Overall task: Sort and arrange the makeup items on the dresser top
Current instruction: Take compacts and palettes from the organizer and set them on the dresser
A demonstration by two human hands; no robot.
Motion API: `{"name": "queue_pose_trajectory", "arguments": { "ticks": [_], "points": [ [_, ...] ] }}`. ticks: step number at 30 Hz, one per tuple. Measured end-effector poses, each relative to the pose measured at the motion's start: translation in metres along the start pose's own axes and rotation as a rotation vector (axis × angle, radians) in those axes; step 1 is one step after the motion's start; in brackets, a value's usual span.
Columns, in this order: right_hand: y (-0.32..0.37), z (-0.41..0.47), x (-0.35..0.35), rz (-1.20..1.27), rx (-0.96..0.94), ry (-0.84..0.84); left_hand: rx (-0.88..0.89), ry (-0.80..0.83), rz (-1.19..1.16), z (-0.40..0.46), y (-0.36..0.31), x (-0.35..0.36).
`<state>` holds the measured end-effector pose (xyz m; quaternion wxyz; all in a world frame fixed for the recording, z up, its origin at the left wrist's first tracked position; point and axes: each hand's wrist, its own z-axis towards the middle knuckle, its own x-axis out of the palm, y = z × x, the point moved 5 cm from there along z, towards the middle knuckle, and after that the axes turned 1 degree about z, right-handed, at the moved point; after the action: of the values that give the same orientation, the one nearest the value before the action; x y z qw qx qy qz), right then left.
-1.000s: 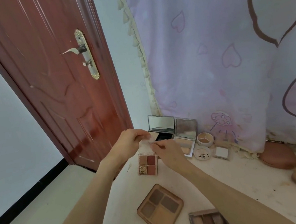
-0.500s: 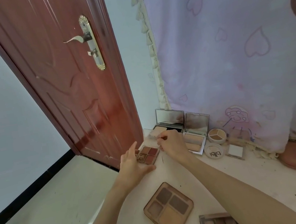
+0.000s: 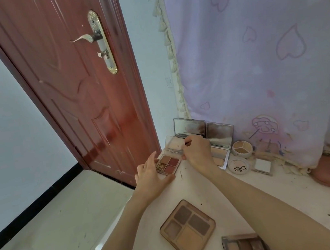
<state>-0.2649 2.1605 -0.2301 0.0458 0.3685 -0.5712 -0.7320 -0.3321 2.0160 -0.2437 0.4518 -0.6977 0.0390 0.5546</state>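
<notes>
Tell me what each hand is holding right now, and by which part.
Right hand pinches the small red palette's clear lid at its right edge. Left hand steadies the palette base, fingers straight.

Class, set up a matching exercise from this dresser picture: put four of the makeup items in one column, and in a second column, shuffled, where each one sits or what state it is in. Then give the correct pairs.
Column 1
1. small red four-pan palette
2. large brown four-pan palette
3. round three-part pot
4. round white lid

Column 2
A. lies alone near the front, touched by neither hand
B. lettering on top, next to a small white square compact
C. between the two hands, clear lid raised
D. open, by the curtain, three tan shades

Pairs: 1-C, 2-A, 3-D, 4-B
</notes>
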Motion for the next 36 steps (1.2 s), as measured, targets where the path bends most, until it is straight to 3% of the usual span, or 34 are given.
{"name": "queue_pose_trajectory", "arguments": {
  "ticks": [8,11,16,24,30,33,36],
  "points": [
    [0.002,-0.024,-0.021,0.154,0.074,0.005,-0.003,0.021,-0.034,-0.005,-0.002,-0.002],
    [0.007,-0.051,-0.031,0.053,0.014,0.112,0.023,0.007,-0.128,-0.022,-0.004,-0.006],
    [0.010,-0.111,-0.043,-0.148,-0.065,0.390,0.106,-0.019,-0.080,-0.070,-0.015,-0.012],
    [0.000,-0.150,-0.055,-0.296,-0.066,0.445,0.140,0.279,0.216,-0.139,-0.029,0.008],
    [-0.009,-0.156,-0.061,0.069,0.081,0.407,0.113,0.214,0.044,-0.149,-0.037,-0.004],
    [-0.005,-0.165,-0.069,0.422,0.156,0.364,0.026,0.095,-0.243,-0.150,-0.039,-0.019],
    [-0.001,-0.179,-0.068,0.617,0.185,0.423,0.022,0.011,-0.481,-0.153,-0.047,-0.033]
  ]
}}
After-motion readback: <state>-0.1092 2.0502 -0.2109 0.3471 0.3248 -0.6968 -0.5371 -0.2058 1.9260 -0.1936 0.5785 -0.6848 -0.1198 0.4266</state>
